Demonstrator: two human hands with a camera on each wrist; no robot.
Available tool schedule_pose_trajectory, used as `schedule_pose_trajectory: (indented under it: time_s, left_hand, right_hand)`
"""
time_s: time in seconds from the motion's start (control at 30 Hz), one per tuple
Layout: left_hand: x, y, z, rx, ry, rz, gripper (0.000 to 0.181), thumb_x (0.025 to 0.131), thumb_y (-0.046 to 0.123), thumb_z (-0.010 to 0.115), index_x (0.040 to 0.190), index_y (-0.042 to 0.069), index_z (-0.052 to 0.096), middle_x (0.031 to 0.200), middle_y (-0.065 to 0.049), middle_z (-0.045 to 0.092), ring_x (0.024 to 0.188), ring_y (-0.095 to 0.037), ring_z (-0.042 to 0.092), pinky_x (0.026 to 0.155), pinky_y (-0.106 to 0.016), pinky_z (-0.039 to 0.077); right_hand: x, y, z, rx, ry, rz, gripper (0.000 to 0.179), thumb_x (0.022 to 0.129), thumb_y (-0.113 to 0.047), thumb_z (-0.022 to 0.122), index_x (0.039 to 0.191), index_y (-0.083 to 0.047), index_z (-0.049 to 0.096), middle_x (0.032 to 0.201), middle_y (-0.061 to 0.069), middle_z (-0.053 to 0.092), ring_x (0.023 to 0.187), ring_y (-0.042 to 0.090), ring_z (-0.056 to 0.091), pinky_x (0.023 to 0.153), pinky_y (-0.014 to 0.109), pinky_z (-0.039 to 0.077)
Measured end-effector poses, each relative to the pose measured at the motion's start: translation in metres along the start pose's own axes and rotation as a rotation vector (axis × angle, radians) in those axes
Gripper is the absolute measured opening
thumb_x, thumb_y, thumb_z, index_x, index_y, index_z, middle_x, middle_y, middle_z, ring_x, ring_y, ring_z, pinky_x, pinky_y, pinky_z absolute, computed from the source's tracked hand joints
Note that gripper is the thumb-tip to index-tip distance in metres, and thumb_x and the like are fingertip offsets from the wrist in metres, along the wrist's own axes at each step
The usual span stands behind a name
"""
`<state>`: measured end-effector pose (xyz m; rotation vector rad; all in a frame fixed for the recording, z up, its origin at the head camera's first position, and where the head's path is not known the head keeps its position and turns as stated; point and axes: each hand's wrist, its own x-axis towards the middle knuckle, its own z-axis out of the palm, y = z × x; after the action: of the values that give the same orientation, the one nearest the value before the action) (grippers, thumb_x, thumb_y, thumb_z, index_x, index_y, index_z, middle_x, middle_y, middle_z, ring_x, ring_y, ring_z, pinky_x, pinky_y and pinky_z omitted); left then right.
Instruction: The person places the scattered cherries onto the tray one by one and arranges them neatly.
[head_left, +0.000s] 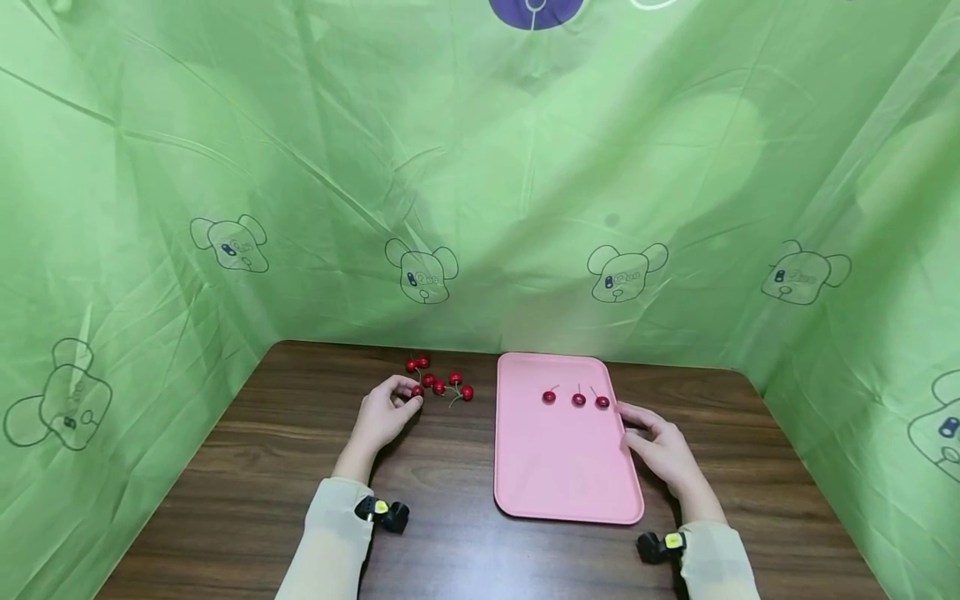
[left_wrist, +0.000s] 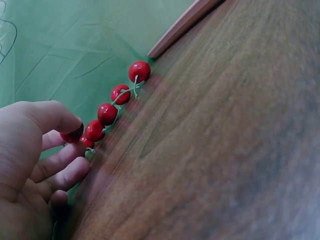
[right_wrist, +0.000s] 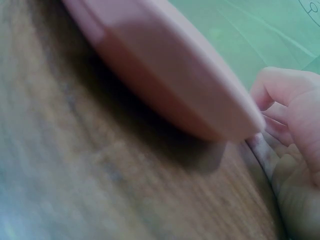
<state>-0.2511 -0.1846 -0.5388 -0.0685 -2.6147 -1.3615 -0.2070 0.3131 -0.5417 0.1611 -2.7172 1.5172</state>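
My left hand (head_left: 382, 414) pinches a red cherry (left_wrist: 73, 134) between thumb and fingertips, left of the tray. Close beyond its fingertips, several other cherries (head_left: 438, 387) with green stems lie in a loose cluster on the table. A pink rectangular tray (head_left: 566, 467) lies to the right of that cluster. Three cherries with upright stems sit in a row in its upper right part, the middle cherry (head_left: 579, 400) among them. At the tray's right edge rests my right hand (head_left: 667, 450), fingertips and thumb touching the rim. In the right wrist view the tray's side hides part of those fingers.
Under everything is a dark wood-grain table (head_left: 247, 492). Green fabric (head_left: 525, 167) printed with bear-like faces hangs behind it and on both sides. A small black camera (head_left: 392, 517) is strapped on each wrist, over pale sleeves.
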Motion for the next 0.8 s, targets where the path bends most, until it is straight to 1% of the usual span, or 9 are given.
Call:
schedule_pose_trajectory:
  time_s: [0.17, 0.33, 0.5, 0.67, 0.8]
  left_hand:
    - [0.0, 0.001, 0.001, -0.021, 0.003, -0.007, 0.023, 0.088, 0.021, 0.076, 0.11, 0.018, 0.071, 0.1, -0.001, 0.072, 0.076, -0.015, 0.061, 0.073, -0.031, 0.048]
    - [0.0, 0.004, 0.0, -0.044, 0.012, -0.003, 0.024, 0.088, 0.019, 0.077, 0.112, 0.019, 0.071, 0.1, 0.0, 0.073, 0.076, -0.017, 0.061, 0.072, -0.032, 0.047]
    - [0.0, 0.008, 0.0, -0.049, 0.063, 0.014, 0.026, 0.087, 0.02, 0.077, 0.112, 0.023, 0.073, 0.099, 0.002, 0.074, 0.075, -0.018, 0.061, 0.069, -0.033, 0.048]
    - [0.002, 0.012, 0.001, -0.052, 0.109, 0.004, 0.024, 0.086, 0.021, 0.078, 0.109, 0.025, 0.072, 0.096, 0.005, 0.074, 0.072, -0.017, 0.062, 0.063, -0.032, 0.049]
    - [0.006, 0.017, 0.004, -0.042, 0.123, -0.004, 0.023, 0.085, 0.025, 0.078, 0.107, 0.026, 0.07, 0.093, 0.008, 0.074, 0.066, -0.015, 0.059, 0.057, -0.03, 0.046]
  right_hand:
    - [0.0, 0.001, 0.0, 0.003, 0.001, -0.001, 0.049, 0.095, -0.013, 0.07, 0.143, -0.012, 0.059, 0.142, 0.011, 0.061, 0.12, 0.022, 0.064, 0.088, 0.011, 0.047]
    - [0.0, 0.002, 0.0, -0.004, -0.001, -0.028, 0.049, 0.095, -0.014, 0.069, 0.143, -0.009, 0.058, 0.142, 0.016, 0.061, 0.119, 0.022, 0.065, 0.087, 0.011, 0.048]
    - [0.0, 0.002, 0.0, 0.018, -0.004, -0.014, 0.049, 0.096, -0.016, 0.07, 0.143, -0.01, 0.058, 0.142, 0.014, 0.061, 0.118, 0.021, 0.066, 0.087, 0.011, 0.048]
    - [0.001, 0.001, 0.001, 0.043, -0.01, -0.015, 0.049, 0.095, -0.012, 0.069, 0.143, -0.008, 0.058, 0.143, 0.016, 0.06, 0.12, 0.026, 0.065, 0.087, 0.012, 0.049]
    - [0.001, 0.001, 0.0, 0.03, -0.011, -0.002, 0.049, 0.095, -0.012, 0.069, 0.143, -0.01, 0.057, 0.143, 0.015, 0.06, 0.119, 0.021, 0.065, 0.087, 0.012, 0.049]
